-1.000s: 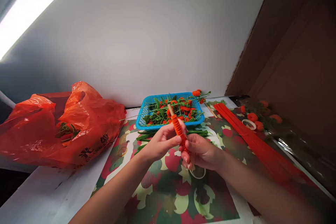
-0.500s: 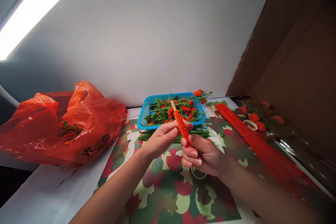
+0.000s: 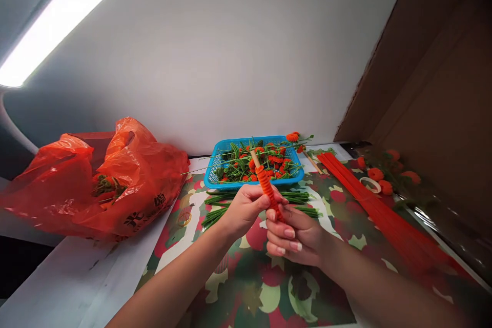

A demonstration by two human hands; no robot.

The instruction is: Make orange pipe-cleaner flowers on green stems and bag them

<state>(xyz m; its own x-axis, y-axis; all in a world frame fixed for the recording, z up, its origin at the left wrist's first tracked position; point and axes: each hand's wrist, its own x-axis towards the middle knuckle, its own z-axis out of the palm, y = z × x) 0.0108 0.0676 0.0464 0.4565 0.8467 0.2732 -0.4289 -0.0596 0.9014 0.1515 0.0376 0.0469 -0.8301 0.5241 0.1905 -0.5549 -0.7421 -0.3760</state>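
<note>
Left hand: thumb and fingers pinching the orange coil, at centre. Right hand: fingers curled round the coil's lower end. Wooden stick: tilted, tip protruding from the coil toward eleven o'clock. Blue basket: beyond the hands at twelve, holding orange flowers. Red bag: at nine.

Glossy, crinkled thin plastic forms the red bag at left; the blue basket, mid-frame, is perforated plastic. Fuzzy orange coils wrap a smooth, matt, wood-like stick.
</note>
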